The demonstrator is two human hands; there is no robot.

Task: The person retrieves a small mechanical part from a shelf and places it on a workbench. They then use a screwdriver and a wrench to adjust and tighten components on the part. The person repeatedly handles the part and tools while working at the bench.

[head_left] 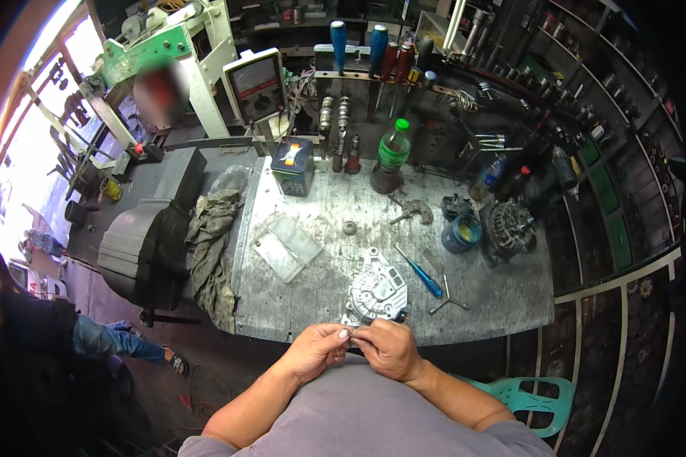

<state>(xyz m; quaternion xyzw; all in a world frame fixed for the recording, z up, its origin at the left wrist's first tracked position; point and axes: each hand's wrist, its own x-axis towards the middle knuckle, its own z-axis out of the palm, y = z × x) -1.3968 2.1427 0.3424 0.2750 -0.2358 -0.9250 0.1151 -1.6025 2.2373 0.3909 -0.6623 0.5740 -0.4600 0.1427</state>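
My left hand (317,353) and my right hand (389,349) meet at the bench's front edge, close to my body. Thumbs and fingers of both are pinched together around something tiny, mostly hidden by the fingertips. Just beyond them a silver alternator end housing (376,290) lies on the metal-topped workbench (328,199). To its right are a blue-handled screwdriver (425,279) and a three-armed wrench (447,292). A clear plastic case (286,248) rests to the left. Behind the housing sits a small round metal part (349,228).
An alternator (508,228) and a blue tub (462,233) occupy the right side. A green-capped bottle (394,152) and a battery (293,169) stand at the back. Left are a bench vise (146,242) and a dirty cloth (212,251). A person's jeans-clad leg (113,338) shows lower left; a green plastic chair (537,400), lower right.
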